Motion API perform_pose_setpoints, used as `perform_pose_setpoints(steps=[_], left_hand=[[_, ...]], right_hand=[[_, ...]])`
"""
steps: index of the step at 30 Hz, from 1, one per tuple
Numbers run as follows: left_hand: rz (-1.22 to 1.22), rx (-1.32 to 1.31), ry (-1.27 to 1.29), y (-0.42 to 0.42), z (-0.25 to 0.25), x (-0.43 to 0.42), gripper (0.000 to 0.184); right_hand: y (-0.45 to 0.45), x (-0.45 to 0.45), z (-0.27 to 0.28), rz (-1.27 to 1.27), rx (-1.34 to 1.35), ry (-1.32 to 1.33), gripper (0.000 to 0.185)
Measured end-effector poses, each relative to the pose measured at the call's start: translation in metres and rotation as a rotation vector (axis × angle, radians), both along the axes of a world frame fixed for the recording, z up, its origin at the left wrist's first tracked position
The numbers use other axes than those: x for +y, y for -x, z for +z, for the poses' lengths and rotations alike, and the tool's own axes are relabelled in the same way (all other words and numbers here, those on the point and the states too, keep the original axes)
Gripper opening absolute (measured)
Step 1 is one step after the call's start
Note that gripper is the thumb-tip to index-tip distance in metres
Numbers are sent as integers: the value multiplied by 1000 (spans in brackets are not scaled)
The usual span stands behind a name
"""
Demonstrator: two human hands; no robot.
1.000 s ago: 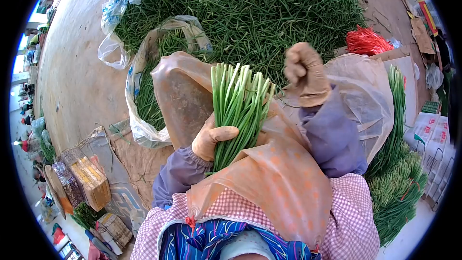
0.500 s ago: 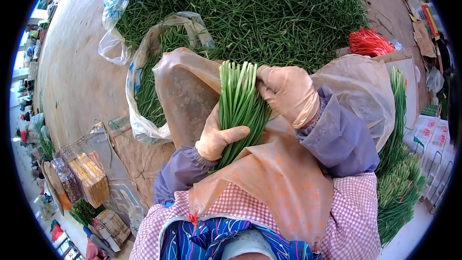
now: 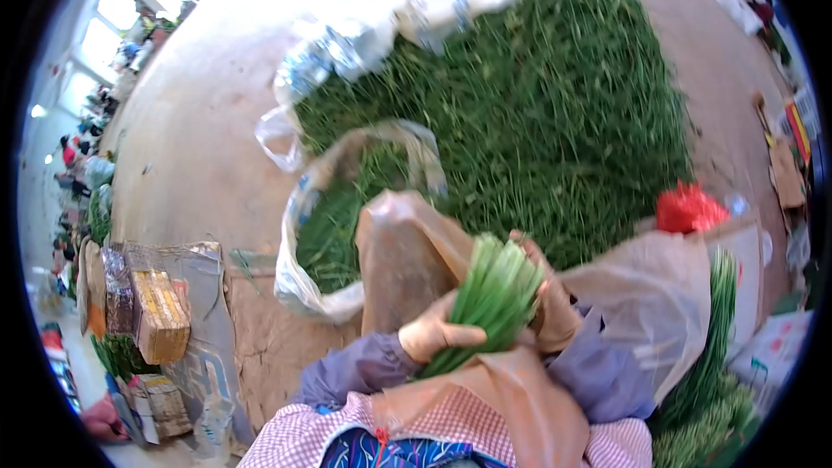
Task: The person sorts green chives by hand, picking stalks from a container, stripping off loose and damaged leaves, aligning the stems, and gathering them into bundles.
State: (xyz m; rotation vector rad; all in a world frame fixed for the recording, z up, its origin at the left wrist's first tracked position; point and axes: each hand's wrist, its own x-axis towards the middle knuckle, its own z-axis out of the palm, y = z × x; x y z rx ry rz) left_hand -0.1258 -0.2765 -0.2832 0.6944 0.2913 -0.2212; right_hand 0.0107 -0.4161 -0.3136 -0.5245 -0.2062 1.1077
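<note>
A bunch of green garlic chives point(image 3: 490, 303) stands tilted in front of my lap, its pale, even ends pointing up. My left hand point(image 3: 440, 334), in a thin pale glove, is wrapped round the lower part of the bunch with the thumb across its front. At the upper right side, the gloved fingers of my right hand point(image 3: 551, 299) are curled against the stems; motion blur softens their tips. A translucent apron point(image 3: 407, 243) covers my knees below the bunch. Beyond my knees lies a large heap of loose garlic chives point(image 3: 555, 113).
An open plastic bag point(image 3: 299, 251) holding more stems sits left of my knee. Red ties point(image 3: 689, 208) lie at the heap's right corner. Finished-looking bundles point(image 3: 706, 416) rest at my right side. Boxes point(image 3: 160, 316) stand on the left, by flattened cardboard point(image 3: 277, 355).
The view has swung upward, so everything sits lower and slightly right in the picture. My left hand keeps hold of the bunch; the right hand has turned at its upper side.
</note>
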Motion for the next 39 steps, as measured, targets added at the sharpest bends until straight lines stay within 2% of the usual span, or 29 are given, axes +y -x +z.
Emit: perform_pose_setpoints(steps=[2,4,5,8,9,12,13,16,20,24,25,26,28,29,30,32,33,35,36,38,39], left_hand=[[-129,-75,-122,-3,-3,1,77],[-207,-101,-168,-4,-1,5,70],[-281,-98,-119,-3,-5,7,62],[-354,-92,-91,-3,-4,10,55],[-371,-79,-147,-2,-1,12,58],[-423,-105,134,1,-12,20,69],[-435,-162,135,-1,-11,22,84],[-451,-265,260,-3,-6,23,91],[-595,-311,211,-7,-7,26,97],[-650,-315,139,-1,-11,26,91],[-683,-261,158,0,8,31,68],[-690,-248,17,4,9,35,60],[-692,-225,-263,6,5,45,43],[-842,-251,-285,-4,8,54,25],[-752,-218,-409,-1,12,59,27],[-567,-121,-881,-4,47,71,32],[-386,-167,-1066,-14,58,70,39],[-2,-319,-1339,-39,73,59,59],[200,-433,-1429,-54,78,49,70],[266,-609,-1667,-86,85,24,94],[251,-569,-1744,-100,76,5,99]], right_hand=[[10,14,16,-6,109,6,93],[10,26,25,-4,50,-39,90],[12,31,25,-16,56,-85,84],[12,36,44,94,-12,-12,75],[10,34,53,116,-47,83,64],[10,36,48,60,-8,121,62],[9,36,55,16,-33,119,58],[9,36,67,-45,-53,-50,57],[2,30,86,-103,-141,-88,55],[-53,10,101,-388,-225,-98,59],[-79,-4,105,-475,-366,-95,55],[-112,-25,103,-566,-446,-131,49],[-173,-68,107,-897,-585,-11,42],[-197,-85,107,-1039,-653,66,40],[-197,-85,110,-1129,-731,140,39],[-193,-91,117,-1307,-885,298,38],[-175,-76,118,-1364,-1001,434,40],[-135,-35,114,-1341,-1137,461,40],[-113,-18,114,-1247,-1106,455,41],[-80,12,108,-1107,-1037,358,40],[-67,22,107,-1040,-1001,356,39]])
